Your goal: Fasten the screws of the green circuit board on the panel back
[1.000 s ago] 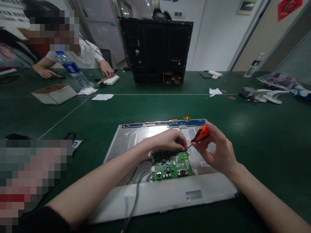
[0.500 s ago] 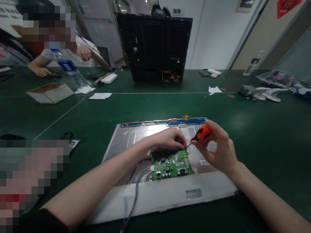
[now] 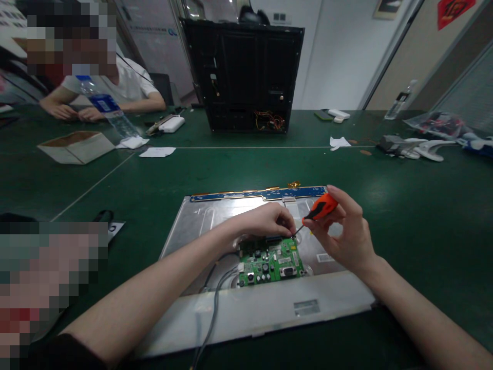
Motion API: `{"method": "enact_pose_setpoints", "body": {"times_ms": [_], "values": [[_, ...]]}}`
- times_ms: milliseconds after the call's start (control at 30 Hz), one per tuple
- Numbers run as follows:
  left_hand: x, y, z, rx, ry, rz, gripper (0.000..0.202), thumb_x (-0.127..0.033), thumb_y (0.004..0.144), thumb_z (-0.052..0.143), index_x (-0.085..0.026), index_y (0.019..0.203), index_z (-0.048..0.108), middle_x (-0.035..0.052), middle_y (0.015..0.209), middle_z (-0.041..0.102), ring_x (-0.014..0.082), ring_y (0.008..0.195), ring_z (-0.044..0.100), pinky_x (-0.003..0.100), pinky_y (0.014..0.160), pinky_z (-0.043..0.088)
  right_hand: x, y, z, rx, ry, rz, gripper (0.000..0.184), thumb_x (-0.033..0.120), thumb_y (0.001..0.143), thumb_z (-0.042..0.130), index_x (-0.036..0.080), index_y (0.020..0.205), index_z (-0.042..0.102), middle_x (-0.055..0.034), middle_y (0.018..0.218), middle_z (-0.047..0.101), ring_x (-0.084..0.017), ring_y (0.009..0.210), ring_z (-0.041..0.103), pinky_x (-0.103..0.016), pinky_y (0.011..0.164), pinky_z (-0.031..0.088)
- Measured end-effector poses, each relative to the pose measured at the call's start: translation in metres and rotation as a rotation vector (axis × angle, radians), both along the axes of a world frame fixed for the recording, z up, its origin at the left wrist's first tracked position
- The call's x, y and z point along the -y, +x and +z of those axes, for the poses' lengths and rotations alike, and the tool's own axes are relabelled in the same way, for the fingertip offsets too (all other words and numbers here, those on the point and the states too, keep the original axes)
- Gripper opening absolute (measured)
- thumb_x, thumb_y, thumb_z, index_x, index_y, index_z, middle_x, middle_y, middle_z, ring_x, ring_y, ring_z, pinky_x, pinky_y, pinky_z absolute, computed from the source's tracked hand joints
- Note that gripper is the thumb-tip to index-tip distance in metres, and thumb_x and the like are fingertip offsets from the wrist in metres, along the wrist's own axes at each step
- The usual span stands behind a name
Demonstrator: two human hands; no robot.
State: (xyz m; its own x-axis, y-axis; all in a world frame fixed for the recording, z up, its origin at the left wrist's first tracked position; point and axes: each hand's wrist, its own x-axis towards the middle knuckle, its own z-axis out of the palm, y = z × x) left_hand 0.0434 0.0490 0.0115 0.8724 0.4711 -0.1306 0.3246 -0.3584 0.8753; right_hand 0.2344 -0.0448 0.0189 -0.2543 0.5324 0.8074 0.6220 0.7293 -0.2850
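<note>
A green circuit board (image 3: pixel 271 262) lies on the metal back of a display panel (image 3: pixel 215 213). My right hand (image 3: pixel 346 231) is closed around the orange and black handle of a screwdriver (image 3: pixel 322 206), which slants down to the left. The screwdriver's tip meets the board's upper right corner. Beside that tip, my left hand (image 3: pixel 271 221) has its fingertips pinched together at the board's top edge. What they hold, if anything, is hidden. A blue strip board (image 3: pixel 254 195) runs along the panel's far edge. Grey cables (image 3: pixel 216 303) lead from the board's left side over the near white edge.
A black panel (image 3: pixel 246 77) stands upright at the back of the green table (image 3: pixel 127 205). To the left are an open box (image 3: pixel 77 148) and a tilted bottle (image 3: pixel 110 110); a person sits behind them. White plastic parts (image 3: pixel 419 148) and another bottle (image 3: pixel 400 102) are at right.
The screwdriver handle has turned slightly in my right hand, its tip staying at the same corner. My left hand stays put. The person opposite has lowered a raised hand to the table.
</note>
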Motion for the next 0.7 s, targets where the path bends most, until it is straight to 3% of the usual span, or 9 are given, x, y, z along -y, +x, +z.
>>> {"method": "enact_pose_setpoints", "body": {"times_ms": [333,500,700], "values": [[-0.0024,0.0007,-0.0052,0.004,-0.015,-0.020,0.008,-0.008,0.079,0.069,-0.015,0.076,0.072,-0.0016,0.069,0.066,0.0134,0.069,0.059,0.026,0.072,0.043,0.0029,-0.0031,0.0008,-0.010,-0.057,0.035,0.077,0.011,0.093,0.056,0.027,0.159,0.020,-0.0031,0.091,0.068,-0.015,0.060,0.067,-0.022,0.046,0.057],[-0.0014,0.0003,-0.0030,0.002,-0.010,-0.027,0.008,-0.009,0.080,0.068,-0.015,0.078,0.072,-0.0014,0.072,0.066,0.0132,0.070,0.058,0.025,0.070,0.041,0.0001,-0.0010,-0.0003,-0.005,0.001,0.027,0.076,0.016,0.095,0.060,0.030,0.158,0.021,0.0013,0.085,0.063,-0.011,0.052,0.062,-0.020,0.042,0.054],[-0.0016,0.0008,-0.0022,0.001,0.001,-0.033,0.008,-0.009,0.080,0.067,-0.015,0.077,0.071,-0.0020,0.070,0.064,0.0131,0.069,0.057,0.025,0.068,0.041,0.0007,-0.0008,0.0020,0.031,0.018,0.021,0.076,0.018,0.096,0.060,0.029,0.159,0.020,0.0003,0.087,0.064,-0.012,0.054,0.063,-0.020,0.042,0.054]]}}
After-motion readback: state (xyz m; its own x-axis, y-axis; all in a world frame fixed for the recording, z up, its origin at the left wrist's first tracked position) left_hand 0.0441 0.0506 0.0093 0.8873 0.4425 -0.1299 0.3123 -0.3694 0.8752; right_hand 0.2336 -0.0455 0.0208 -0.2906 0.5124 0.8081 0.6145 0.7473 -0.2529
